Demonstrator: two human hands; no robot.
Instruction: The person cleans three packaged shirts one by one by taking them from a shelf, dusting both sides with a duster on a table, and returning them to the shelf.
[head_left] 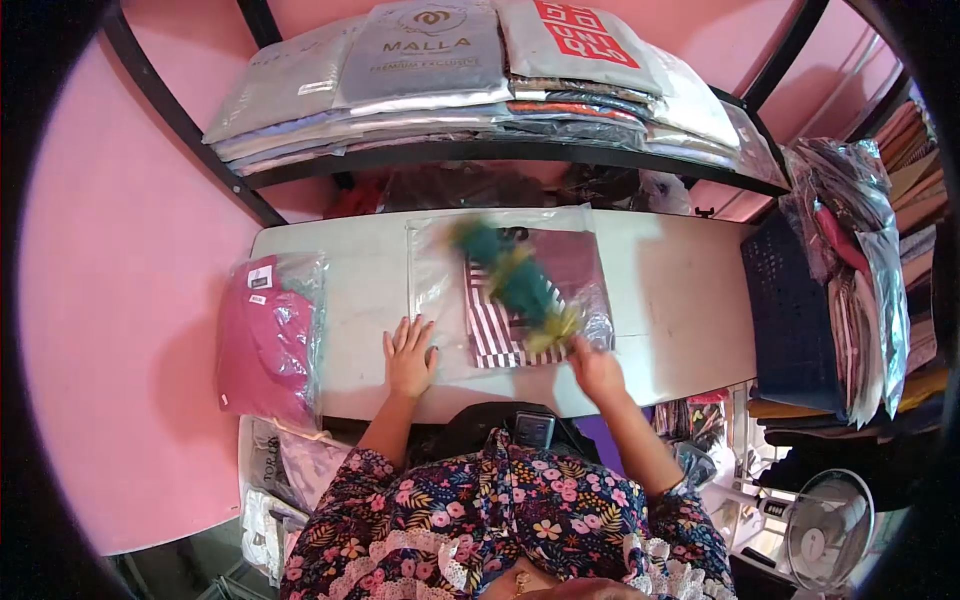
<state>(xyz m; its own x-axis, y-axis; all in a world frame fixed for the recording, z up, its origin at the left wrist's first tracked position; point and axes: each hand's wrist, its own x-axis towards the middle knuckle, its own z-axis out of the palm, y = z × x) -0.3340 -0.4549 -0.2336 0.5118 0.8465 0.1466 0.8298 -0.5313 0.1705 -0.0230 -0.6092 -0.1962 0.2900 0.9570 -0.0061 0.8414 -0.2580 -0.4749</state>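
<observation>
Spread flat on the white table (365,350), my left hand (409,357) holds nothing and lies beside a clear plastic bag (432,270). Inside the bag is a folded maroon garment (572,256) with white stripes. My right hand (598,371) is closed around the near end of a green and yellow duster (520,285). The duster is blurred by motion and extends over the bagged garment, hiding part of it. Whether it touches the plastic cannot be made out.
A bagged pink garment (268,345) lies at the table's left end. Stacked packages (425,55) fill the black shelf (480,152) above. At the right stand a dark blue basket (795,310) holding bagged clothes and, lower down, a fan (828,520).
</observation>
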